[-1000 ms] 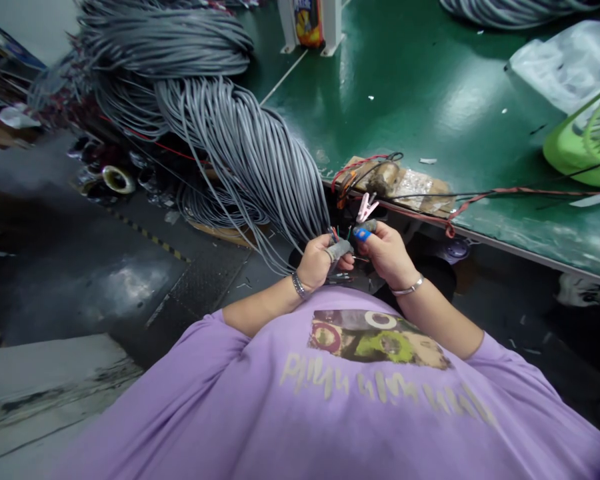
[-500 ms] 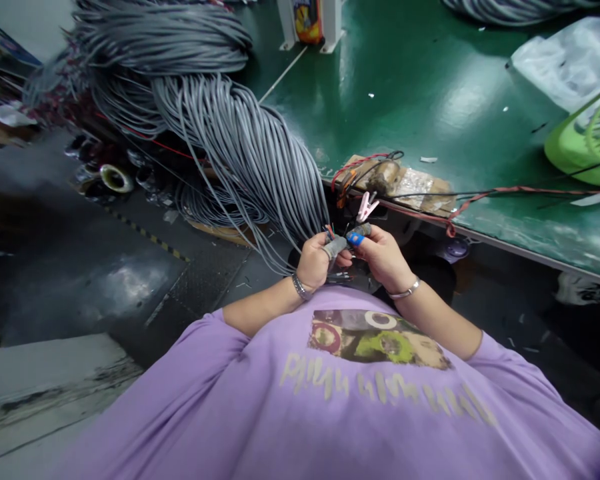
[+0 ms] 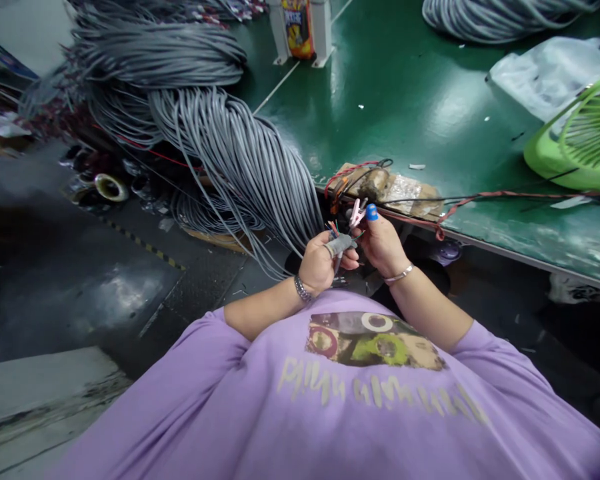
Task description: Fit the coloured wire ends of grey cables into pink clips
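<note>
My left hand [image 3: 317,264] is closed around the end of a grey cable, its thumb wrapped in a grey cover and pressed to the fingers. Thin coloured wires [image 3: 334,230], red and orange among them, stick out above that thumb. To the right, my right hand [image 3: 384,247] is close by with its blue-covered thumb raised away from the curled fingers. I see nothing gripped in it, though its inner fingers are partly hidden. A pink clip [image 3: 356,215] stands just behind the right fingertips, near the table edge. A thick bundle of grey cables [image 3: 260,160] hangs down to the left hand.
More grey coils [image 3: 180,50] are piled at the left. On the green table [image 3: 390,100] are a taped cardboard piece [image 3: 413,190], a green fan [image 3: 570,147], a plastic bag [image 3: 545,73] and a coil [image 3: 500,17]. Twisted red and black cords [image 3: 473,197] run along its edge.
My right hand has drawn back from the left thumb, and its blue-covered thumb has lifted upright beside the pink clip. The left hand keeps its hold. The view has shifted slightly.
</note>
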A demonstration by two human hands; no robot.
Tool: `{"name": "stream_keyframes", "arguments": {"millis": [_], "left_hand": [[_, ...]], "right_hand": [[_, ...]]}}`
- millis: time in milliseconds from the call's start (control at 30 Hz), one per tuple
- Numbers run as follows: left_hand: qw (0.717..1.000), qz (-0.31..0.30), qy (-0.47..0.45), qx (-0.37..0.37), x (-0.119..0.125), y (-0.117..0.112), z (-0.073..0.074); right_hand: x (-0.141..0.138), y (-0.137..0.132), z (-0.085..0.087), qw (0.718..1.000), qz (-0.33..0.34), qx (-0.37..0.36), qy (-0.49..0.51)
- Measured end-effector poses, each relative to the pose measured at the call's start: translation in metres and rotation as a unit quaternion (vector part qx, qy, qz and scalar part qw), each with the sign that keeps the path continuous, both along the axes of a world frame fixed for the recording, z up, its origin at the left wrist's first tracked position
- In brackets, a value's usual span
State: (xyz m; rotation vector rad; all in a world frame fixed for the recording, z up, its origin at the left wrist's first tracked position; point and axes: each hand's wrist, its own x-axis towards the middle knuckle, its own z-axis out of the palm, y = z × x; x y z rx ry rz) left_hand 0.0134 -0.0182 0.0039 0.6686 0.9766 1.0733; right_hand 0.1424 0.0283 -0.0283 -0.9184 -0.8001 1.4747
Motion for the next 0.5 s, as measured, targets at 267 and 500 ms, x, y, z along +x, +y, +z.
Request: {"name": "stream_keyframes", "arguments": {"millis": [267, 500], "left_hand": [[1.000, 0.013, 0.001, -0.008, 0.002, 0.003, -0.002], [1.000, 0.010, 0.013, -0.015, 0.003, 0.003, -0.004]], "right_hand": [[-0.011, 0.009, 0.001, 0.994, 0.018, -0.061, 0.089], [-0.016, 0.011, 0.013, 0.981, -0.004, -0.110, 0.161]]}}
